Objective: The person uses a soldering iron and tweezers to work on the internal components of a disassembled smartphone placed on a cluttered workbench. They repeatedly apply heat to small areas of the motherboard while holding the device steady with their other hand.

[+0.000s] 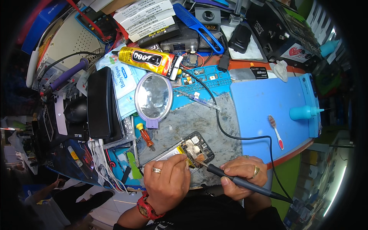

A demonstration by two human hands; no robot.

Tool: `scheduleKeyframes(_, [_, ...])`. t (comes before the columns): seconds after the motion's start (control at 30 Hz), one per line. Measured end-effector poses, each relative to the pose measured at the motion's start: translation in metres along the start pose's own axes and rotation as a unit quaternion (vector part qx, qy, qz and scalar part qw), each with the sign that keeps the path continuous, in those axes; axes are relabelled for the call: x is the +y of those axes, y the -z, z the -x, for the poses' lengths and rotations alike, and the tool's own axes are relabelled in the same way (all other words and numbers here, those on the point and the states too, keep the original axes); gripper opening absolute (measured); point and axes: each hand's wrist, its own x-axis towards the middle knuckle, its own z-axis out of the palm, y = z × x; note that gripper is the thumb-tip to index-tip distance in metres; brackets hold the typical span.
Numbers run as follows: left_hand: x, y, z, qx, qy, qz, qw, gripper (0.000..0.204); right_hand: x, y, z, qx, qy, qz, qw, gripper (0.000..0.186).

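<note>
An opened smartphone (198, 142) lies on the worn grey mat, its circuit board bare and a battery with yellow edging beside the board. My right hand (245, 174) grips a black soldering iron (255, 186), whose tip reaches the lower part of the board. My left hand (166, 178), with a ring and a red watch at the wrist, rests at the phone's lower left edge. Its thumb and fingers are pinched together over the battery end; what is between them is hidden. The iron's black cord (245, 137) loops up across the mat.
A purple-framed mirror (154, 96), an orange-red screwdriver (145, 137) and a yellow glue tube (149, 61) lie left and beyond. Stacked dark phones (101, 103) and white cables (101, 165) sit left. On the blue mat (251, 103) at right are a toothbrush (275, 132) and a teal bottle (301, 112).
</note>
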Motion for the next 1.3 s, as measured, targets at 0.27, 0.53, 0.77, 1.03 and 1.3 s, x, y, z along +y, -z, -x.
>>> scheduleKeyframes(0.27, [0.001,0.001,-0.002,0.002,0.0,-0.003,1.0,0.016,-0.001,0.001,0.0,0.005,-0.007,-0.007,1.0,0.024])
scheduleKeyframes(0.53, [0.0,0.002,0.0,0.0,0.001,0.001,1.0,0.017,-0.002,0.012,-0.003,-0.002,-0.082,-0.099,0.992,0.028])
scheduleKeyframes(0.77, [0.002,0.003,-0.002,0.003,0.014,0.025,1.0,0.023,-0.005,0.002,-0.005,-0.011,-0.049,-0.012,0.999,0.025])
scheduleKeyframes(1.03, [0.002,0.003,-0.002,0.002,0.015,0.026,1.0,0.024,-0.005,0.001,-0.005,-0.016,-0.048,-0.008,0.999,0.027])
scheduleKeyframes(1.3, [0.003,0.003,-0.003,0.002,0.013,0.025,1.0,0.024,-0.006,0.002,-0.008,-0.035,-0.042,0.01,0.998,0.027])
